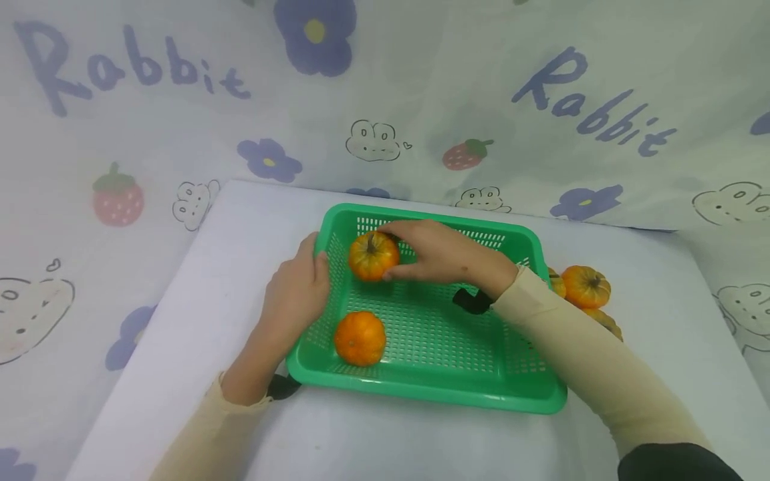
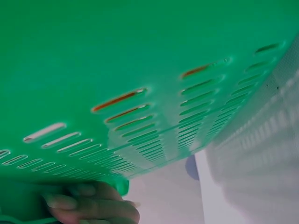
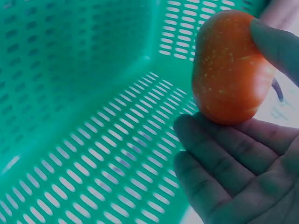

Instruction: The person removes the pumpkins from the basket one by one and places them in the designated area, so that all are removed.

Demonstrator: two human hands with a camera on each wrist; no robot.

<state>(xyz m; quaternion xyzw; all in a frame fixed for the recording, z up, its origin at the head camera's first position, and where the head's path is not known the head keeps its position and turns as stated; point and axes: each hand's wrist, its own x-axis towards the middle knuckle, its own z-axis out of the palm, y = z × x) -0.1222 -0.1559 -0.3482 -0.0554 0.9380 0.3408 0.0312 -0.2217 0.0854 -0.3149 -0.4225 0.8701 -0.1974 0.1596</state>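
Observation:
My right hand (image 1: pixel 436 252) reaches into a green slotted plastic basket (image 1: pixel 421 395) and holds a small orange pumpkin (image 1: pixel 368 259) between thumb and fingers, near the far left corner. In the right wrist view the thumb presses one side of the pumpkin (image 3: pixel 229 70) and the fingers support the other. A second orange pumpkin (image 1: pixel 359 339) lies on the basket floor at the near left. My left hand (image 1: pixel 296 287) grips the basket's left rim; in the left wrist view its fingers (image 2: pixel 93 207) curl at the basket's slotted wall (image 2: pixel 154 107).
Several striped orange pumpkins (image 1: pixel 586 287) lie on the white table (image 1: pixel 656 374) just right of the basket, partly hidden by the right forearm. A cloth (image 1: pixel 421 80) printed with rabbits, flowers and strawberries hangs behind the table.

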